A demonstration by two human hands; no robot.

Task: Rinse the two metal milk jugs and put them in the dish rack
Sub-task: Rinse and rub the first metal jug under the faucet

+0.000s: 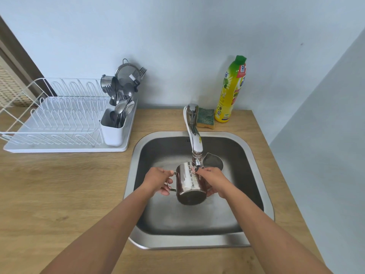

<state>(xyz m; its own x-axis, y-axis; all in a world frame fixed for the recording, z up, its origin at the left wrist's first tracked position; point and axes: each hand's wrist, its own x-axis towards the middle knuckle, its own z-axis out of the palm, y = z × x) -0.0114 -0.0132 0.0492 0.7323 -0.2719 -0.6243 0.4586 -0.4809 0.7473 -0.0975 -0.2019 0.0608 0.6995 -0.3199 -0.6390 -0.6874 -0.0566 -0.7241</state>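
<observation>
Over the steel sink I hold a shiny metal milk jug tipped on its side, its base toward me, under the running tap. My left hand grips its handle. My right hand presses against its right side near the rim. A second metal jug stands in the sink just behind my right hand, partly hidden by it and the spout. The white wire dish rack sits on the counter at the left, with no jug in it.
A white cutlery holder full of spoons, forks and a strainer stands at the rack's right end. A green-yellow sponge and a yellow dish soap bottle stand behind the sink. The wooden counter runs left; a wall closes the right.
</observation>
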